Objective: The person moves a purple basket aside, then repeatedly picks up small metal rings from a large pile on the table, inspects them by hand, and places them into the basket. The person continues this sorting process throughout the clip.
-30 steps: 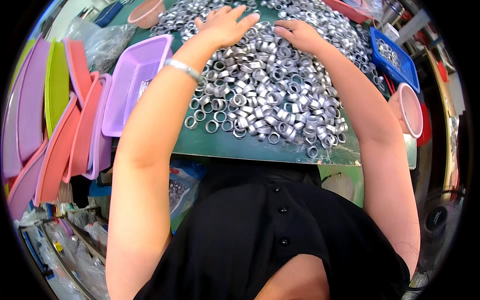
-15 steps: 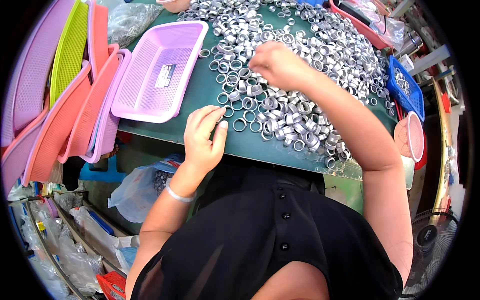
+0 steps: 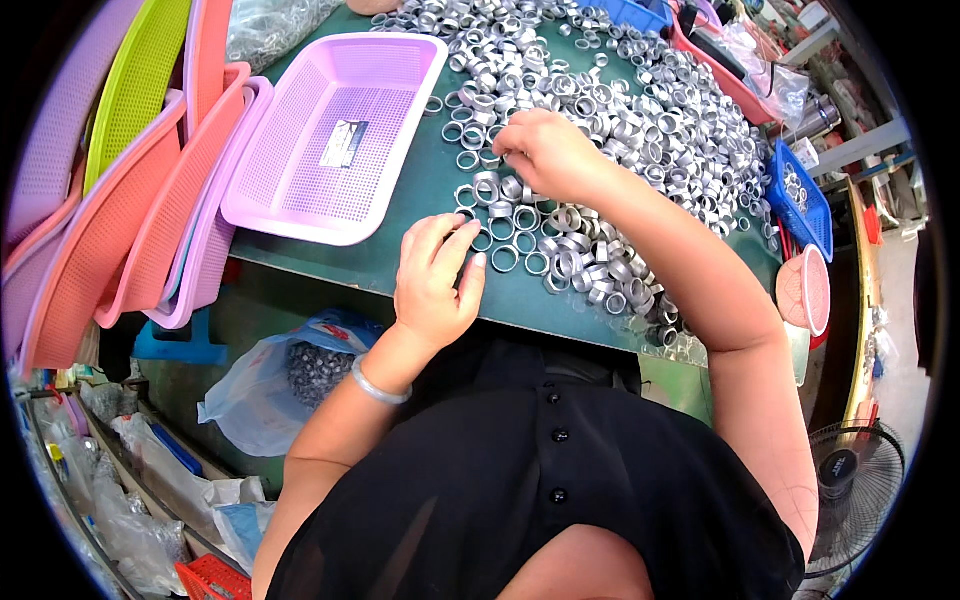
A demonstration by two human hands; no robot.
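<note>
Metal rings [image 3: 650, 150] lie loose on our bench [image 3: 425, 162] toward 12 to 2 o'clock, apparently much left, our left hand [image 3: 437, 288] half-open, gripping nothing visible, our right hand [image 3: 553, 157] curled, its hold we cannot tell.

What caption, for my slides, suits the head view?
Left hand and right hand at loose metal rings beside a lilac basket.

Left hand [image 3: 437, 278] drawn back across ring pile [image 3: 655, 140]

It has been brought to the near edge of the counter [image 3: 415, 190], beside loose rings [image 3: 504, 270]. The right hand [image 3: 548, 155] has been moved nearer and leftward, its fingers curled in. The purple basket [image 3: 300, 180], a second ago partly covered by the left forearm [image 3: 335, 435], has been uncovered, as has more of the plastic bag [image 3: 255, 390].
</note>
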